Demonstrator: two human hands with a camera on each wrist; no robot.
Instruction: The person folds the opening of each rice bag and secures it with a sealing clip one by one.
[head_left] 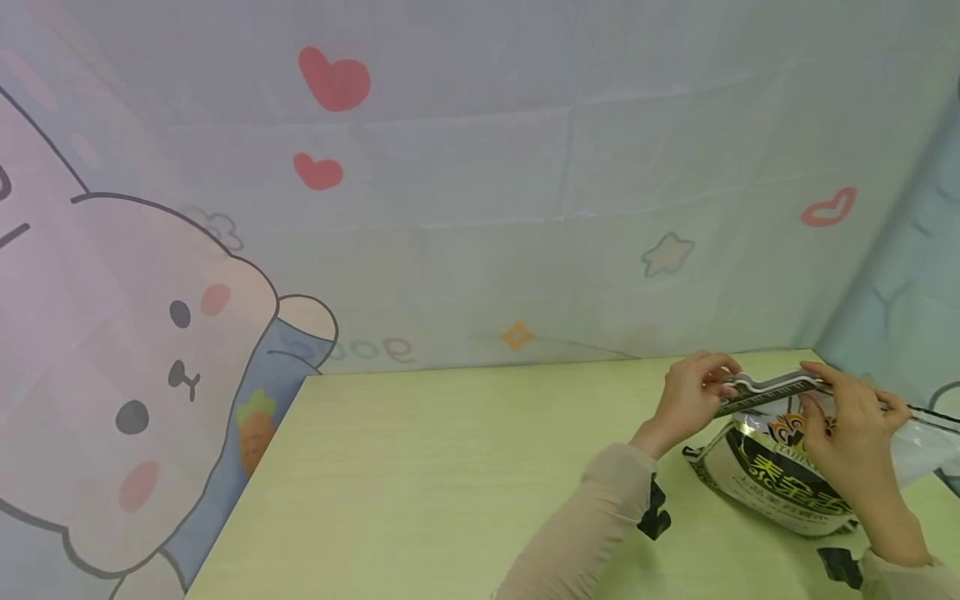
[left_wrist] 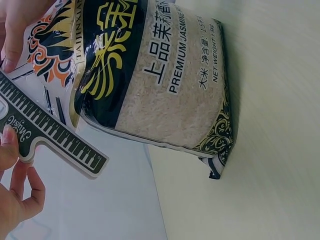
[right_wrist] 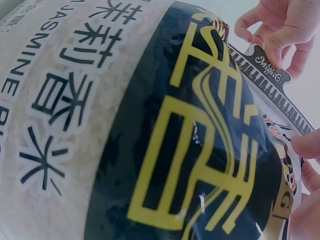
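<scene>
A rice bag [head_left: 795, 500] rests on the table, printed in dark and gold with a clear lower part showing the grains. Along its top lies a flat dark music ruler [left_wrist: 55, 127], bearing a piano-key pattern, the word "Music" and a wavy edge. My left hand [head_left: 688, 396] pinches the ruler by its wavy edge, near one end; that end sticks out free past the fingers in the left wrist view. My right hand [head_left: 858, 433] pinches the ruler's other end at the bag's top, thumb in front. How much of the bag's top it holds is hidden.
The pale yellow-green table [head_left: 420, 467] extends left of the bag. Behind hangs a printed curtain [head_left: 480, 183] with hearts and a bunny figure. A dark cord [head_left: 933, 414] and some whitish translucent material [head_left: 918, 450] lie to the right of the right hand.
</scene>
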